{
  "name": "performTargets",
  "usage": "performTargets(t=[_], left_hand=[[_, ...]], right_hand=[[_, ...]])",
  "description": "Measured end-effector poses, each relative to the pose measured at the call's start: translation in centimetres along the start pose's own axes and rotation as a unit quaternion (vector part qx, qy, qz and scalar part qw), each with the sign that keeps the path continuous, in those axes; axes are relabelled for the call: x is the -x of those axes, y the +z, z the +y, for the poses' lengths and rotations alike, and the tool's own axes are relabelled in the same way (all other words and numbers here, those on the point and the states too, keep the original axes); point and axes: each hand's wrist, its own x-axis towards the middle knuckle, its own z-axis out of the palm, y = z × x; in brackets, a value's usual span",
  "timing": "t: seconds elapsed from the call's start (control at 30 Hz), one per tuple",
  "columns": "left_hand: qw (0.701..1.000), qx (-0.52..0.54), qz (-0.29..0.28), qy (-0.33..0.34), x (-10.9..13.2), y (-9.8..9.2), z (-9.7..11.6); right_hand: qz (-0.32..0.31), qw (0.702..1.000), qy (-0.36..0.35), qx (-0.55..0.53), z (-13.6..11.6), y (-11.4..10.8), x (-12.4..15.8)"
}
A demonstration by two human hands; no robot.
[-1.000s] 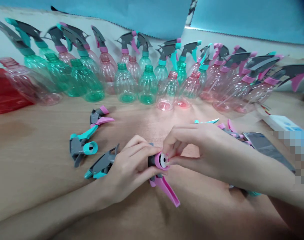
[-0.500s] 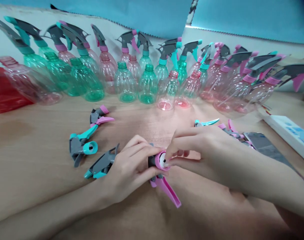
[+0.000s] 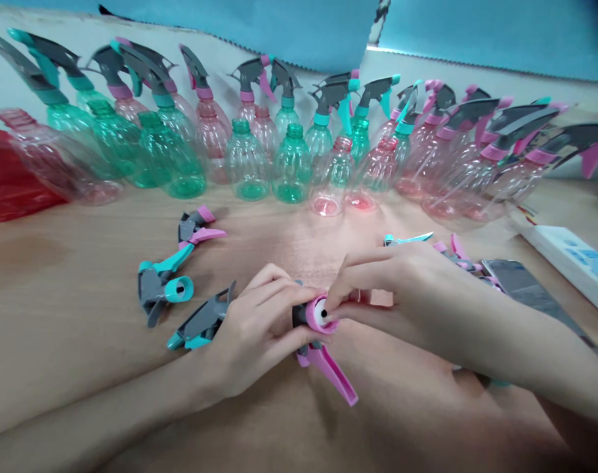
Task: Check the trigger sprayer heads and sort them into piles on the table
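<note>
left hand clamped on pink sprayer head | right hand fingertips pinching its collar

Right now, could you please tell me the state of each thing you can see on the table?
Pink spray head: off any bottle, gripped in left hand, trigger pointing down.
Right hand: fingertips pinched at its collar.
Teal spray heads: loose, lying on the table.
Back-row bottles: standing, capped with heads.
Front bottles: standing, necks open.
Phone: lying flat, screen dark.
</note>
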Motion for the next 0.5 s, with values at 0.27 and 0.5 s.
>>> performTargets(t=[0.27,0.5], left_hand=[[1.000,0.005,-0.019,-0.010,0.23,-0.09,-0.15],[1.000,-0.002,-0.030,0.008,0.36,-0.18,-0.43]], right_hand=[[-0.018,1.000,-0.005,-0.004,0.05,0.10,-0.14],[-0.012,0.999,0.005,0.035,-0.01,0.27,0.05]])
